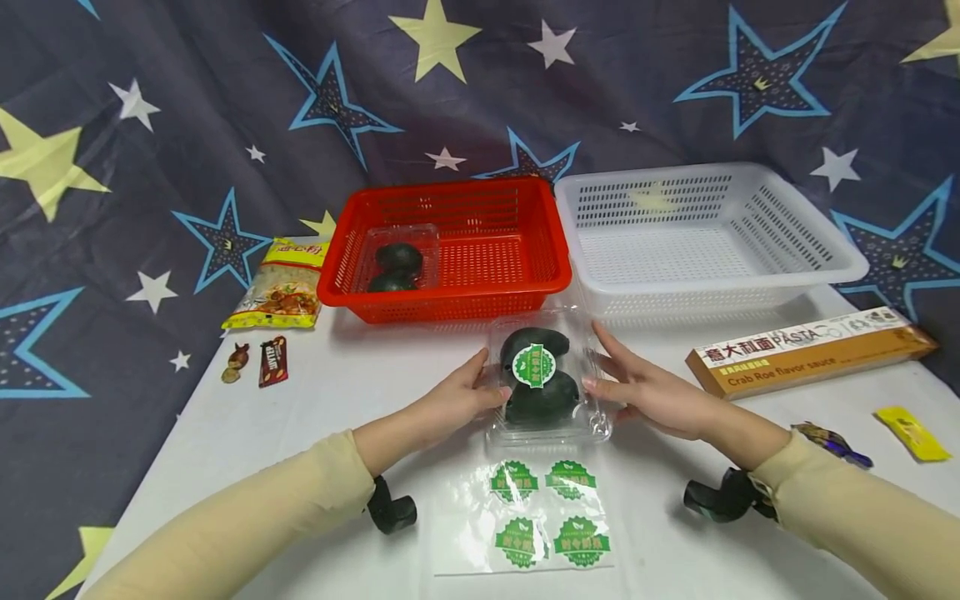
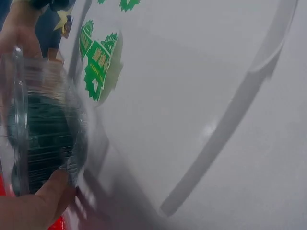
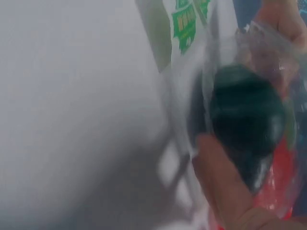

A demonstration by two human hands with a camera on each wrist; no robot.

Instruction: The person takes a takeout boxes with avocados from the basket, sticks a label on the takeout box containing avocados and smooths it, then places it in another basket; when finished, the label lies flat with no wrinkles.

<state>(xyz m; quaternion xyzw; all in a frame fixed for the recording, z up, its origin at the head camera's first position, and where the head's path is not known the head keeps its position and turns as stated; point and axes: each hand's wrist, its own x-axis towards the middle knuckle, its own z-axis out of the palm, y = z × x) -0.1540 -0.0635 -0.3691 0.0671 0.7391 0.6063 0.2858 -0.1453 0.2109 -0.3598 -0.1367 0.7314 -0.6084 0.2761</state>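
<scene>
The left hand (image 1: 452,402) and right hand (image 1: 654,395) clamp their grip on a clear box (image 1: 550,392); only the head view shows another box (image 1: 402,260) inside the red basket (image 1: 480,292).

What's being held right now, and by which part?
The stickered clear plastic box, by its opposite sides: left grip on one, right grip on the other.

Makeshift set: white table (image 1: 397,362), star-print curtain (image 1: 217,92)

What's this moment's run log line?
left hand: holds clear box | right hand: holds clear box | sticker: on box | red basket: second box inside
</scene>
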